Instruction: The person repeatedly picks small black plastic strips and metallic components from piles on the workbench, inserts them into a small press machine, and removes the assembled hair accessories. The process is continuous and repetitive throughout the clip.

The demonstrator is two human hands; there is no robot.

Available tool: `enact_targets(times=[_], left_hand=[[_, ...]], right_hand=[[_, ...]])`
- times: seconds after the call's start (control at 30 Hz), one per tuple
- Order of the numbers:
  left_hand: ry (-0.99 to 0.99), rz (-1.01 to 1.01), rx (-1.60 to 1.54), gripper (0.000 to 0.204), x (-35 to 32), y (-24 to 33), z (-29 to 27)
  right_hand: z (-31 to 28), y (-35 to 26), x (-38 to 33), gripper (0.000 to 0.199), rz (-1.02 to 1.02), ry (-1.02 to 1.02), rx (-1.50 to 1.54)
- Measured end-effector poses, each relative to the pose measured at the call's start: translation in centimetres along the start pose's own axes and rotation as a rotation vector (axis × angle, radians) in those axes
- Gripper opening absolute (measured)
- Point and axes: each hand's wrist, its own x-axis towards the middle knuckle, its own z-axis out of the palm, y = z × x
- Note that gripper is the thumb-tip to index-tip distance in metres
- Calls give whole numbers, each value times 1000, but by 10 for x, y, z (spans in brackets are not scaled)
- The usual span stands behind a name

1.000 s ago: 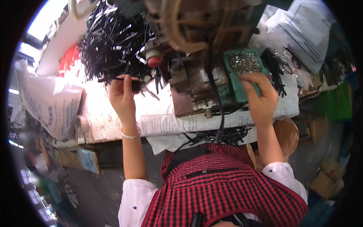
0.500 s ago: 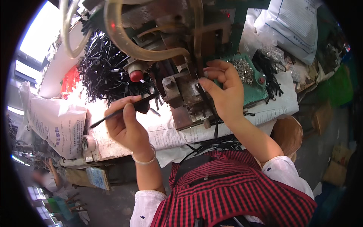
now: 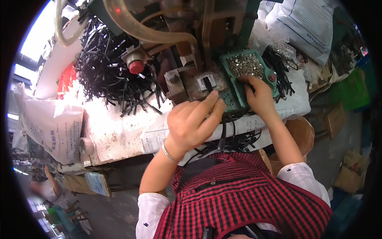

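My left hand [image 3: 195, 121] is closed in a pinch on the near end of a black strap [image 3: 207, 84]. The strap's far end lies on a pale square plate [image 3: 215, 81] on the machine's metal bed [image 3: 193, 83]. At the green tray [image 3: 235, 88], my right hand [image 3: 259, 97] has its fingers bent, with the fingertips at the near edge of a heap of small shiny metal pieces [image 3: 246, 65]. Whatever it may hold there is too small to make out.
Machine parts and a clear hose [image 3: 139, 34] hang over the bed, with a red button [image 3: 136, 67] at left. A tangled pile of black straps [image 3: 107, 67] lies left of it. White sacks [image 3: 49, 123] stand at left and at far right. A tape roll [image 3: 86, 146] sits near the table edge.
My left hand has moved right, bringing a black strap to the machine's bed. My right hand has left the machine and gone right to the tray of metal pieces.
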Motion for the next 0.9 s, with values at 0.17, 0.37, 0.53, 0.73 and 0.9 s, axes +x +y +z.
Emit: enact_targets(times=[0.17, 0.37, 0.53, 0.73, 0.9], left_hand=[[96, 52, 7, 18, -12, -9, 14], [99, 29, 1, 20, -10, -9, 17], [-22, -232, -99, 26, -12, 16, -2], [52, -421, 257, 11, -76, -10, -63], [-495, -481, 422, 30, -143, -106, -63]], right_hand=[[-21, 18, 6, 21, 33, 232, 100], [-19, 34, -13, 15, 27, 107, -122], [2, 29, -10, 16, -32, 101, -449], [-9, 19, -23, 8, 176, 200, -125], [-1, 16, -13, 24, 112, 221, -14]])
